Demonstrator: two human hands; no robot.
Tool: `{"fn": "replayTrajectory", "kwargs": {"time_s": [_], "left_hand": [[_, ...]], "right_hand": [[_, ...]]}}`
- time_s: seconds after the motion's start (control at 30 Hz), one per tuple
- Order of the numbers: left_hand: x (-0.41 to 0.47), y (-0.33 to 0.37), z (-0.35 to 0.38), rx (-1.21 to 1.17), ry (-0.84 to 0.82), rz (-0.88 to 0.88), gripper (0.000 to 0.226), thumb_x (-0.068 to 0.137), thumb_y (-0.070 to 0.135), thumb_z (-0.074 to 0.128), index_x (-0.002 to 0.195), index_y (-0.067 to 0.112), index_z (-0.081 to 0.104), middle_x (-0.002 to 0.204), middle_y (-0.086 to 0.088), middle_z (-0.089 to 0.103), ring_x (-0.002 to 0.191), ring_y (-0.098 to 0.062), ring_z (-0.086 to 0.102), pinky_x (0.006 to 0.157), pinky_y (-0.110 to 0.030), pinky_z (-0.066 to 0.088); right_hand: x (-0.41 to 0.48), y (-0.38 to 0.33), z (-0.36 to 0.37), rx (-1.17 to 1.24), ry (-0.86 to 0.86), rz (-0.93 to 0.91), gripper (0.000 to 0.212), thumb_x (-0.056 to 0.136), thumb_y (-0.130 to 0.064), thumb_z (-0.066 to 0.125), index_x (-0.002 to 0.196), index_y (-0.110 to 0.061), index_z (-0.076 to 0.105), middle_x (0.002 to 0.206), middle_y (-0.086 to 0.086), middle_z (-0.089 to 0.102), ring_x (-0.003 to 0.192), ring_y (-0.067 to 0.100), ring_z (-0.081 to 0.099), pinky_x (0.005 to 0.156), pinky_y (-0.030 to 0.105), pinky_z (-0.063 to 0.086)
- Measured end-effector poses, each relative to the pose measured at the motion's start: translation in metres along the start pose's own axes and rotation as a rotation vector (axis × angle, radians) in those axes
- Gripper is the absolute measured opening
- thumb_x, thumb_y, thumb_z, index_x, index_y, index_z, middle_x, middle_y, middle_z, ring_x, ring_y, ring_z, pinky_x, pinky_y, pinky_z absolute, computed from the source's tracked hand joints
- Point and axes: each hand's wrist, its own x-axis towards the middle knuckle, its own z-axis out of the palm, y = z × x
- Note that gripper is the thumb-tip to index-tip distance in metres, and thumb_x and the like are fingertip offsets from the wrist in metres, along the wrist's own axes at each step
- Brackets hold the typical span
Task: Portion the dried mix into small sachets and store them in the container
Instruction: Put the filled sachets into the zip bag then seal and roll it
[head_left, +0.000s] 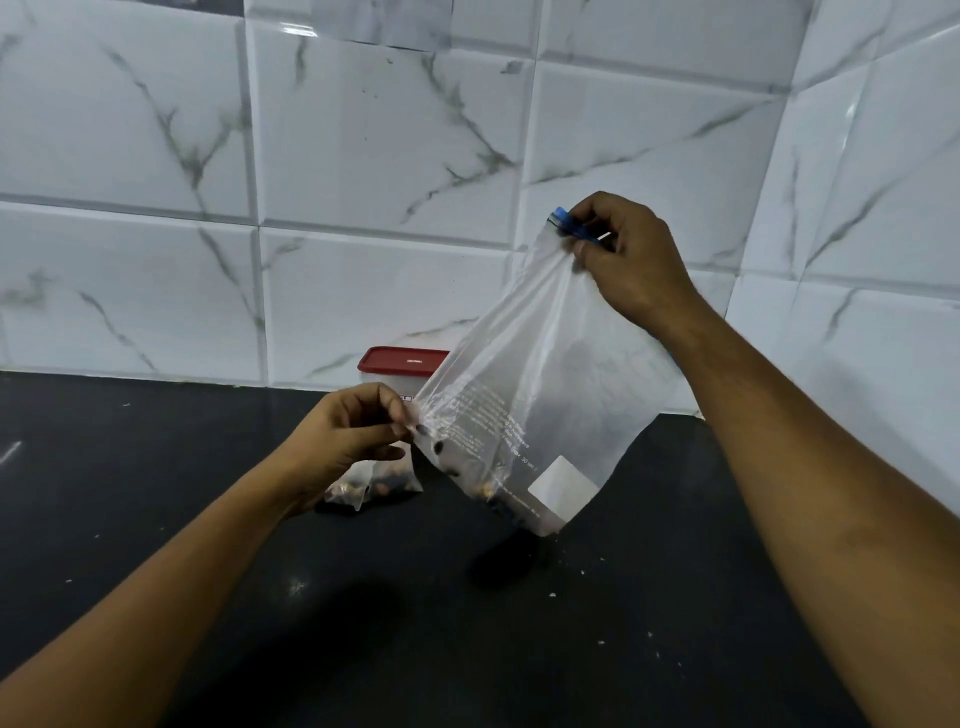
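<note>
While hands (631, 260) grip, bag (545, 395) slanted.

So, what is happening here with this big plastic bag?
A person holds a large clear zip bag in the air above a dark counter. The right hand pinches its blue zip top, and the left hand pinches a lower corner. Only a little dried mix remains inside. Small filled sachets lie on the counter, and a red-lidded container stands closed by the tiled wall.
</note>
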Motion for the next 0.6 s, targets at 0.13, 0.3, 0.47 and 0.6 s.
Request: {"fn": "replayTrajectory", "kwargs": {"time_s": [0.13,0.3,0.47,0.6], "left_hand": [[0.001,-0.011,0.012,0.096,0.166,-0.011,0.015,0.089,-0.007,0.072,0.101,0.003,0.068,0.092,-0.004,0.076,0.090,-0.020,0.070,0.078,-0.030,0.060],[-0.001,-0.022,0.032,0.102,0.346,-0.184,0.032,0.089,0.031,0.079,0.085,0.005,0.061,0.073,-0.011,0.068,0.068,-0.027,0.063,0.064,-0.040,0.056],[0.000,-0.020,0.043,0.039,0.231,-0.445,0.053,0.103,0.050,0.054,0.099,0.000,0.071,0.089,-0.015,0.078,0.069,-0.022,0.070,0.069,-0.038,0.061],[0.009,-0.023,0.043,-0.134,0.315,-0.494,0.046,0.099,0.048,0.063,0.105,0.003,0.072,0.099,-0.014,0.079,0.084,-0.025,0.072,0.080,-0.044,0.063]], "right_hand": [[-0.001,-0.010,0.003,0.040,-0.011,-0.001,0.022,0.096,-0.002,0.059,0.106,-0.018,0.071,0.104,0.002,0.072,0.081,0.019,0.072,0.067,0.014,0.050],[-0.003,-0.013,0.008,0.066,-0.020,0.009,0.017,0.096,-0.004,0.062,0.103,-0.018,0.070,0.102,0.005,0.072,0.081,0.021,0.072,0.064,0.012,0.048],[-0.006,-0.008,0.014,0.024,-0.027,0.017,0.016,0.095,-0.007,0.063,0.101,-0.019,0.071,0.101,0.002,0.072,0.084,0.026,0.071,0.071,0.030,0.056],[-0.009,-0.010,0.013,0.083,-0.054,0.035,0.017,0.096,-0.007,0.063,0.100,-0.021,0.071,0.101,0.004,0.072,0.077,0.017,0.072,0.061,0.016,0.047]]}}
